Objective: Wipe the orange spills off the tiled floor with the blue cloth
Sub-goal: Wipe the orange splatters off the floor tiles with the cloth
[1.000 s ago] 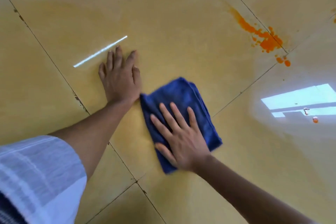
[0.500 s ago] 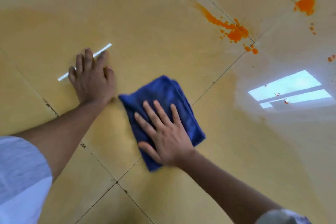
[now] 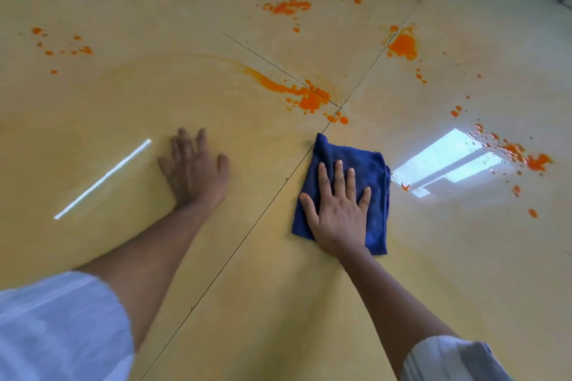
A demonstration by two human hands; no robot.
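A: How far along is the floor?

B: Partway, I'd judge. The tiled floor (image 3: 247, 303) near the person is spot-free, with a faint orange haze. The blue cloth (image 3: 353, 164) lies folded, just past centre toward three o'clock.

A: And the hands?

B: The right hand (image 3: 337, 210) presses flat on the cloth, fingers spread, pinning rather than gripping it. The left hand (image 3: 195, 167), at nine o'clock of the cloth, rests open on bare tile, holding nothing.

A: What's left?

B: Plenty. The smeared streak (image 3: 297, 93) sits at twelve o'clock of the cloth, a thick blot (image 3: 402, 46) at one, droplets (image 3: 523, 158) at three over a window's reflection, and scattered spots (image 3: 288, 6) and (image 3: 62, 46) toward twelve and ten.
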